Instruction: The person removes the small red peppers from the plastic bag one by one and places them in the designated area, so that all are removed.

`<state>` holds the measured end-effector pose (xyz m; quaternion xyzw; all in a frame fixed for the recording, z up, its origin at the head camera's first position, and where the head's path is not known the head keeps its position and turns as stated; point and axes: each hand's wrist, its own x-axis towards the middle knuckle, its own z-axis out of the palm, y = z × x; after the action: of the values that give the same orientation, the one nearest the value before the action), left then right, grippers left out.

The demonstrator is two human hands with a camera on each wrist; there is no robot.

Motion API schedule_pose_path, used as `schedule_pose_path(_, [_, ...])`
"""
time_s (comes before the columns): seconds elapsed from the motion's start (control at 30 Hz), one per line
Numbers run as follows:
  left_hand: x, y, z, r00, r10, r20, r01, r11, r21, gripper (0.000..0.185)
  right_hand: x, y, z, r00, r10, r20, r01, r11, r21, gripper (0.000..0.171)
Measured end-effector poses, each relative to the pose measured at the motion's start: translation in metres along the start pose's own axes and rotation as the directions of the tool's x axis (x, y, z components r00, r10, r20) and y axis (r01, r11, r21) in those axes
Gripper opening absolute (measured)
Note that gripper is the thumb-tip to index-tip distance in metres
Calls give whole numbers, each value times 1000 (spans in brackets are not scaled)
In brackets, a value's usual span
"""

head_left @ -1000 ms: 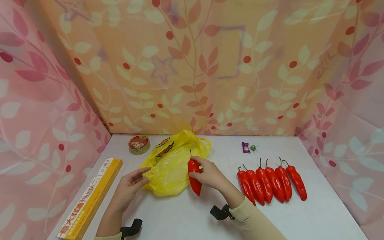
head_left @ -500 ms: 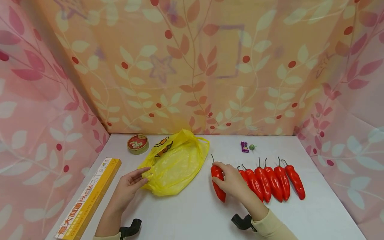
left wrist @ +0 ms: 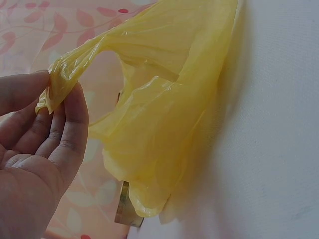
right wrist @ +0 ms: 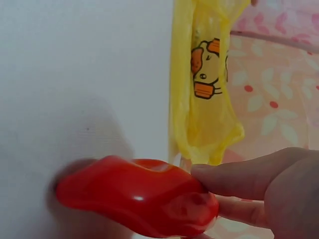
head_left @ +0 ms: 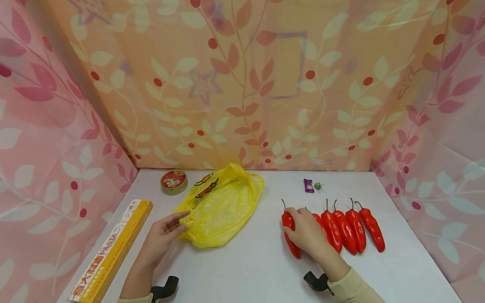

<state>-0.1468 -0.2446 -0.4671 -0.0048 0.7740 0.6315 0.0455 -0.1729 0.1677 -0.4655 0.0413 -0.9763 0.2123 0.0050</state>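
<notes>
My left hand [head_left: 161, 240] pinches the gathered edge of a yellow plastic bag [head_left: 223, 214] between thumb and fingers, as the left wrist view shows up close. The bag's mouth gapes toward me, and a cartoon print shows on its side. On the right, my right hand [head_left: 306, 231] grips a red chili pepper [right wrist: 129, 194] by its stem end, the tip pointing down toward the table. This pepper is at the left end of a row of several red chili peppers [head_left: 344, 233], and my hand partly hides the nearest ones.
A long yellow and white pasta box [head_left: 113, 252] lies at the left. Behind it sits a round tin [head_left: 174, 182] with a red lid. Toward the back right are a purple wrapped candy [head_left: 308, 185] and a small green round thing [head_left: 318, 186]. Patterned cloth walls [head_left: 242, 84] surround the table.
My right hand has carried the chili pepper from in front of the bag rightward to the left end of the row. My left hand stays on the bag's edge.
</notes>
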Motion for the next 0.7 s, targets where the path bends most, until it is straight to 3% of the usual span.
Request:
schedule_pose_path(0.2, [1,-1,1,1000,-2,8,2,1000,-2,46,0,9,3,999,-15,-33,12,997,-75,53])
schedule_pose_path(0.4, [1,0,2,1000,10,8,-10,1000,4,45,1,17,2,1000,0,-30,-3,997,-74,48])
schedule_pose_path(0.7, [2,1,1,1000,-4,8,4,1000,4,46,0,20,-12,1000,-11,-25,11,1000,-14,54])
